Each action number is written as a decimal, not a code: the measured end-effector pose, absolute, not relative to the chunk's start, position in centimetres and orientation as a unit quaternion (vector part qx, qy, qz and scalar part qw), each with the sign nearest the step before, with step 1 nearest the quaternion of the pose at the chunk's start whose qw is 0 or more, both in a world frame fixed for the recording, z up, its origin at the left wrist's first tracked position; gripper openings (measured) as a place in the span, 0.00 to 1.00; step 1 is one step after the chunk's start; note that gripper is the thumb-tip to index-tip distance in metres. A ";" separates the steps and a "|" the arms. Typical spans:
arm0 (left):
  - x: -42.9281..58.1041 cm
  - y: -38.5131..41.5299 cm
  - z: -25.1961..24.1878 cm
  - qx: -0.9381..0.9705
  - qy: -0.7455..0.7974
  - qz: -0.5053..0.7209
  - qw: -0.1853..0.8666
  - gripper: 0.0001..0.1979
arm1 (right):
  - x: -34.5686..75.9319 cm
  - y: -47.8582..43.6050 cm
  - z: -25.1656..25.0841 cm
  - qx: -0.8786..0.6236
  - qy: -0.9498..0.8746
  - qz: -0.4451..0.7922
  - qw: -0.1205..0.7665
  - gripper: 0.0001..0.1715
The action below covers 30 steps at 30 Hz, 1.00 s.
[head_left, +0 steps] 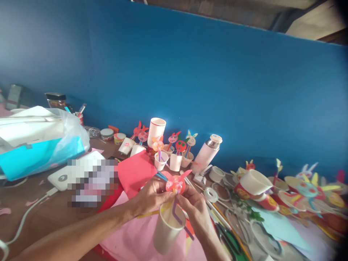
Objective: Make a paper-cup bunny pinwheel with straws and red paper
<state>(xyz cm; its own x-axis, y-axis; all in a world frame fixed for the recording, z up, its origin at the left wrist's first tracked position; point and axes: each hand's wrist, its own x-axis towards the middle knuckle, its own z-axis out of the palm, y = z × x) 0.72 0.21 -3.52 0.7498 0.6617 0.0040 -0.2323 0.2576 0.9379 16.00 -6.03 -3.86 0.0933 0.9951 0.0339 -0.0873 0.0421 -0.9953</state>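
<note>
My left hand (pixel 150 197) and my right hand (pixel 194 206) meet over a white paper cup (pixel 166 230) near the table's front. Both pinch a red paper rabbit face (pixel 175 185) with pink ears, fixed on a purple straw (pixel 177 214) that runs down into the cup. The cup tilts toward me, seemingly held between the two hands. Pink paper (pixel 136 237) lies under the hands.
Finished cup-and-rabbit figures (pixel 175 152) stand in a row by the blue wall, with a white flask (pixel 206 152) lying tilted beside them. Tape rolls (pixel 211 194), scissors (pixel 231 241) and paper cutouts (pixel 307 190) crowd the right. A bagged box (pixel 35 139) and a white device (pixel 61 177) sit left.
</note>
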 end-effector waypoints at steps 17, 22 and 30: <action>0.9 -0.5 -2.4 0.661 0.224 0.297 0.652 0.17 | 15.4 -6.2 -3.0 -0.432 -0.406 0.551 0.588 0.11; 0.8 -0.6 -2.5 0.691 0.227 0.293 0.621 0.17 | 15.3 -6.4 -2.7 -0.445 -0.408 0.540 0.586 0.10; 0.8 -0.7 -2.6 0.738 0.224 0.303 0.560 0.15 | 15.4 -6.3 -2.4 -0.458 -0.419 0.522 0.585 0.07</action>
<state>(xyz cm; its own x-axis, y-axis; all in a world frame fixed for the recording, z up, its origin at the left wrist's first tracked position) 0.78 -0.65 -2.60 0.7163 0.6695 0.1968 -0.0098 -0.2723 0.9622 15.44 -6.31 -2.41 0.1044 0.9945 0.0126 -0.2258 0.0361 -0.9735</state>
